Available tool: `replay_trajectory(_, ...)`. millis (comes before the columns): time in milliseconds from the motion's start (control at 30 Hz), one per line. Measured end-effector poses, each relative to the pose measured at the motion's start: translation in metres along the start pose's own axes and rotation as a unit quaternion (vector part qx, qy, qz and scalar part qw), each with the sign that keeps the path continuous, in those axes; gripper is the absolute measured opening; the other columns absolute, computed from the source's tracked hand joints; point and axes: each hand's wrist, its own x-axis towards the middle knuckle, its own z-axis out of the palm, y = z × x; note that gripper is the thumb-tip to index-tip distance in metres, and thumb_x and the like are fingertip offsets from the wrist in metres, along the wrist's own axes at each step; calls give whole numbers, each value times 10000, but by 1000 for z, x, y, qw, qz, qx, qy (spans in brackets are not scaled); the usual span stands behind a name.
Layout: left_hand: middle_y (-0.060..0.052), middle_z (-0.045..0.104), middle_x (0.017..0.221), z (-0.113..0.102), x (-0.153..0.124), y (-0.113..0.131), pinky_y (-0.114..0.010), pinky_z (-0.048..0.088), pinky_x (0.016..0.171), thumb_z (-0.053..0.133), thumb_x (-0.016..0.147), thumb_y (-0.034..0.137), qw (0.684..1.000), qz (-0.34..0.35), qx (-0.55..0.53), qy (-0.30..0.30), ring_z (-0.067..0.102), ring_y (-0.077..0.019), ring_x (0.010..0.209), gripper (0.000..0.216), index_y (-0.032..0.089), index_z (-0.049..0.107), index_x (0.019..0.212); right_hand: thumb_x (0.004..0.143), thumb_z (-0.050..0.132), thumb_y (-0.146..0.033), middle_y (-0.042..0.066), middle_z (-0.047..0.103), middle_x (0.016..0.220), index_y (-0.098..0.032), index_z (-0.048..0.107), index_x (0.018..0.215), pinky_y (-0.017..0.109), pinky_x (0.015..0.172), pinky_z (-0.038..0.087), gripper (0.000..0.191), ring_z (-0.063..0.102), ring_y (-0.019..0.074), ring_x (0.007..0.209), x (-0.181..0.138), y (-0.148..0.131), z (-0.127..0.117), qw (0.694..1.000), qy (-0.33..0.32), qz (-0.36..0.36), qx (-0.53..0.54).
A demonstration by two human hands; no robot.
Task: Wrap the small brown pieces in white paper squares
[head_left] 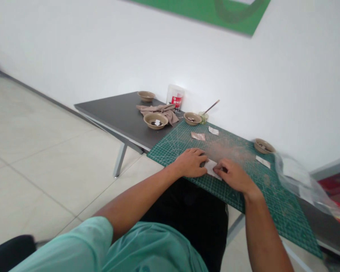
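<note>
A small whitish paper-like strip (211,168) lies on the green cutting mat (268,187) close to its front edge. My left hand (192,162) rests at the strip's left end, thumb and fingers spread apart, the tips touching it. Over the right part of the strip, my right hand (232,174) has its fingertips pinched together and pressed down. Whatever is in that pinch is hidden. Brownish dust (228,150) covers the mat just beyond both hands. Farther back lie a brown-smeared strip (198,136) and a white one (214,130); another strip (263,161) is at the right.
Several tan bowls hold small pieces, among them a front bowl (155,126) and a right bowl (264,146). A crumpled brown cloth (161,110), a clear tub (175,95) and a brush (211,107) stand along the wall. Clear plastic bag (299,177) at right.
</note>
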Motion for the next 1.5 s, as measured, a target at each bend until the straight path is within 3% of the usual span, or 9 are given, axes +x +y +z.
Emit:
replay_trajectory(300,-66,560,1375,2,1,-1,-445,380,1072,566,854,443,1000,-2,2,8,481,-289,1296,429,267,640,1238,927,564,-293,42,643,880,-201,663,850,331,765,406,155,580,195,827,16,-3,8,999,47,6,-17)
replay_trajectory(533,-65,561,1376,-1,1,1,-441,376,1075,546,872,460,1000,0,-6,-2,471,-285,1308,428,267,642,1242,910,594,-272,14,654,848,-212,659,801,303,765,425,140,592,166,801,0,-11,3,998,-10,-38,40)
replay_trajectory(767,-71,564,1367,-1,1,-1,-447,380,1072,575,851,438,1000,-3,-4,5,481,-292,1296,430,267,641,1240,906,583,-283,42,655,859,-202,683,834,329,747,415,147,577,193,802,14,0,7,998,57,15,-2)
replay_trajectory(967,-69,595,1335,0,0,0,-463,396,1064,609,823,422,999,-1,-38,20,509,-303,1273,411,252,662,1194,891,647,-302,30,672,906,-223,675,839,344,816,439,99,597,191,841,-27,-23,4,982,140,35,119)
replay_trajectory(1067,-70,622,1301,-3,2,-2,-447,403,1071,634,795,332,994,-3,-92,51,539,-286,1242,422,231,648,1205,896,666,-263,28,639,995,-239,646,879,349,862,447,35,602,186,925,-56,-61,33,914,229,10,334)
replay_trajectory(1167,-76,652,1257,-9,-3,-2,-391,421,1065,581,815,216,973,-25,-192,128,575,-242,1202,396,191,633,1207,878,695,-232,11,601,980,-263,635,919,300,736,450,79,574,149,827,-79,-94,80,825,185,-23,533)
replay_trajectory(1300,-50,704,1089,-18,-30,11,-337,493,940,482,921,213,889,-76,-355,279,651,-191,1026,254,186,641,1116,829,762,-337,-12,567,884,-263,626,888,246,622,402,166,484,100,669,-93,-116,129,649,161,26,743)
replay_trajectory(1400,-51,701,1028,-16,-57,33,-339,498,902,507,929,221,863,-38,-397,311,653,-199,989,208,194,652,1075,792,793,-380,-37,555,839,-282,616,881,233,605,426,221,436,81,595,-95,-124,137,510,218,74,829)
replay_trajectory(1500,-65,689,1085,-10,-76,58,-357,499,925,493,922,170,850,-13,-432,303,642,-206,1043,242,208,638,1112,795,793,-317,-49,586,854,-307,628,905,237,650,493,198,498,83,623,-93,-130,126,437,271,104,852)
